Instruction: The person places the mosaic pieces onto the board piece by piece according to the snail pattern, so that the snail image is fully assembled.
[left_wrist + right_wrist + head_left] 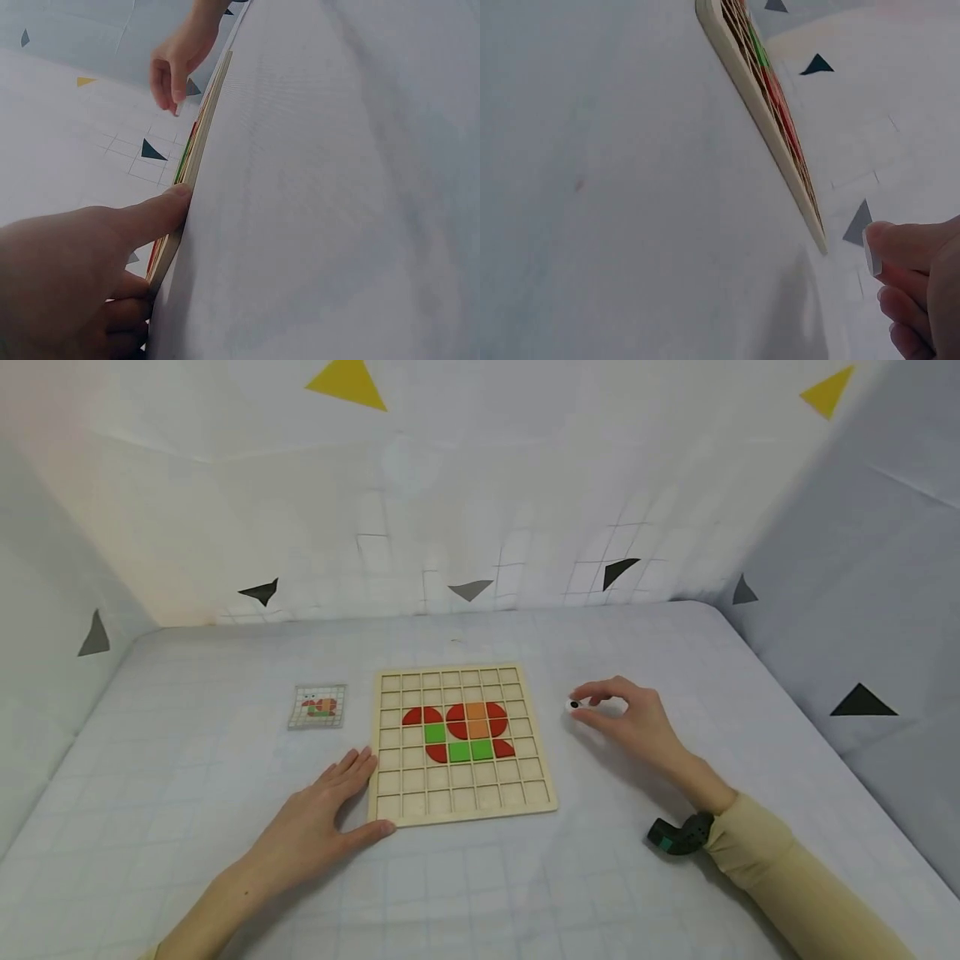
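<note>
A wooden grid board (465,793) lies mid-table with red, green and orange pieces set in its squares, some quarter-round and some square. At the board's near left corner rests my left hand (318,822), its fingers straight along the left side and the thumb at the front edge. In the left wrist view, that thumb (161,214) lies against the board's edge. To the right of the board, my right hand (633,722) pinches a small white tile with a black dot (573,705) between thumb and fingertips. The right wrist view shows this tile (872,253) edge-on.
A small pattern card (317,707) with a similar coloured figure on a grid lies left of the board. White cloth walls (480,485) with yellow, black and grey triangles stand around the table. A black wrist strap (682,833) sits at the right sleeve.
</note>
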`<state>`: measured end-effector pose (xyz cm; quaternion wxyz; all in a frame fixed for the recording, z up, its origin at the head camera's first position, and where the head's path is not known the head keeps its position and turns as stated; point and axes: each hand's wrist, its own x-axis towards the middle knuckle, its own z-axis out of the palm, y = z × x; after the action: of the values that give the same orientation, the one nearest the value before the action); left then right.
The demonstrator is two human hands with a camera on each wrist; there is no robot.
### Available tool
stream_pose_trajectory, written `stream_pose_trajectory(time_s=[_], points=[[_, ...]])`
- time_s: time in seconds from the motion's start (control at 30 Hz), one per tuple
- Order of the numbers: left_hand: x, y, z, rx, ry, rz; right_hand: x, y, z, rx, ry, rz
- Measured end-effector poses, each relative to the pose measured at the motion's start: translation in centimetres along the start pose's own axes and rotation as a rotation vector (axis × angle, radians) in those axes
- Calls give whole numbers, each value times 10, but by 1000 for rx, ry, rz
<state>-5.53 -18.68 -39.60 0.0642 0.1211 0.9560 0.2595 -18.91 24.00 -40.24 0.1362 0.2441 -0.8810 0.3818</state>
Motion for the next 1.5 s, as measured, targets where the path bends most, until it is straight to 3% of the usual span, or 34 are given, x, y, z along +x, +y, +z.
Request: stream_pose_trajectory(time_s=[0.13, 0.53, 0.8, 1.13, 1.5], points=[[0, -1, 0, -7, 0, -4, 14, -19, 16, 21, -3, -33], [2, -2, 2, -3, -7, -26, 56, -73, 79, 125, -76, 29], [3, 1, -1, 3, -34, -59, 76, -103, 108, 185, -141, 74], [2, 1, 0, 2, -11, -20, 88, -110, 137, 155, -159, 114], [1, 1, 1, 13, 22, -2, 85, -95, 153, 30, -103, 10]])
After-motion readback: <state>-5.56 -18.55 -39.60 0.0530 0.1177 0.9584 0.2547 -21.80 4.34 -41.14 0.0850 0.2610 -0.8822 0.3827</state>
